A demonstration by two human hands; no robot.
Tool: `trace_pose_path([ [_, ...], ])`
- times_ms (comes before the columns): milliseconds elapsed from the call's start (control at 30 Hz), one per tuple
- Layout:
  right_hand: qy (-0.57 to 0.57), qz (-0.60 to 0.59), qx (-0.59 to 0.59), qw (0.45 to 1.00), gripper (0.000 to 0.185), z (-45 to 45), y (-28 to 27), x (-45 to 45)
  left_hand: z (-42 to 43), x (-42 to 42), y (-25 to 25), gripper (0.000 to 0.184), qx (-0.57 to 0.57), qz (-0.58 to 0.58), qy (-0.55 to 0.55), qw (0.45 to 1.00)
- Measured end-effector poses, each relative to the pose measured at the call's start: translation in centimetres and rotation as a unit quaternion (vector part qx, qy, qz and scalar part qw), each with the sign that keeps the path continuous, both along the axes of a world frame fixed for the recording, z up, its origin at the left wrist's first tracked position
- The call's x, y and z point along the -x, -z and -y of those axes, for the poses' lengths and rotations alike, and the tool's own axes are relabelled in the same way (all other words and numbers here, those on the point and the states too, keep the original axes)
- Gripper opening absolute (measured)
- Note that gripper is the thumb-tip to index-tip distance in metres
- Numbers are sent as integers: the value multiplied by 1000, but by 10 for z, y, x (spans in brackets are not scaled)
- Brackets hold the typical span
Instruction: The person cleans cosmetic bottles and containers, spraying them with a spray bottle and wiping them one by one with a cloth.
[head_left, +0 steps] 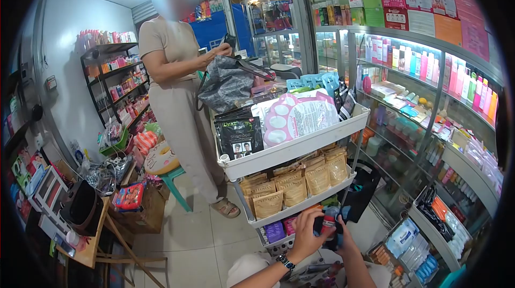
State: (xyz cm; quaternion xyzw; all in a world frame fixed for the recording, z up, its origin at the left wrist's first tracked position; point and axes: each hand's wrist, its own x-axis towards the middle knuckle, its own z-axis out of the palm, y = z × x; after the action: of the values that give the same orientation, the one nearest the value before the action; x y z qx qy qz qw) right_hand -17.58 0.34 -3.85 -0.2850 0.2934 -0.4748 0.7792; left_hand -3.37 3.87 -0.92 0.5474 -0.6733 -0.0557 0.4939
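Low in front of me, my left hand (304, 239), with a dark beaded band at the wrist, is closed around a small red and dark container (328, 223). My right hand (348, 242) is closed on the right side of the same container, where dark and bluish parts show; its exact kind is too small to tell. Both hands are just in front of the bottom shelf of a white trolley (295, 152), near its purple packs (274, 231). Below my hands, between my knees, several small slim items (316, 276) lie in a cluster.
Gold pouches (292, 188) fill the trolley's middle shelf; a black shampoo pack (240, 136) is on top. Behind it stands a person (174, 73) handling a grey bag (228, 84). Glass display cases (397, 100) line the right, a wooden table (91, 239) the left.
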Motion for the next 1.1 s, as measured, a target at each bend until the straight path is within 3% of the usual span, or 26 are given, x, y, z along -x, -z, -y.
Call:
trace_pose_path([
  [100,-80,35,4,996,52,-1,6,5,-3,1,-16,48,60,-69,15,996],
  [267,-25,-14,-40,999,48,6,1,5,0,-11,-11,50,5,-52,123,991],
  [467,7,72,-100,992,44,7,6,12,-1,-9,-11,49,-25,-95,111,989],
  [600,-79,-83,67,991,40,-11,-18,18,4,-9,-9,49,-5,-373,166,913],
  [633,-68,-90,37,993,39,-12,-23,17,5,-10,-12,49,-11,-375,170,911],
  [767,36,-74,-35,996,40,-3,-20,17,-4,-21,-20,45,-87,-171,183,964],
  [833,133,-60,-34,989,42,2,-21,17,-7,-15,-24,47,-51,-57,158,984],
  [867,161,-32,-68,984,43,7,-17,17,-7,-12,-24,47,-65,-60,181,980],
  [933,132,61,-127,981,39,21,20,21,-8,-10,-25,47,-58,-50,179,981],
  [1000,86,184,-123,971,35,14,2,14,-5,-8,-20,48,-31,-14,189,981],
  [1100,100,201,-117,967,35,7,-3,9,-6,-4,-16,46,-46,39,184,981],
])
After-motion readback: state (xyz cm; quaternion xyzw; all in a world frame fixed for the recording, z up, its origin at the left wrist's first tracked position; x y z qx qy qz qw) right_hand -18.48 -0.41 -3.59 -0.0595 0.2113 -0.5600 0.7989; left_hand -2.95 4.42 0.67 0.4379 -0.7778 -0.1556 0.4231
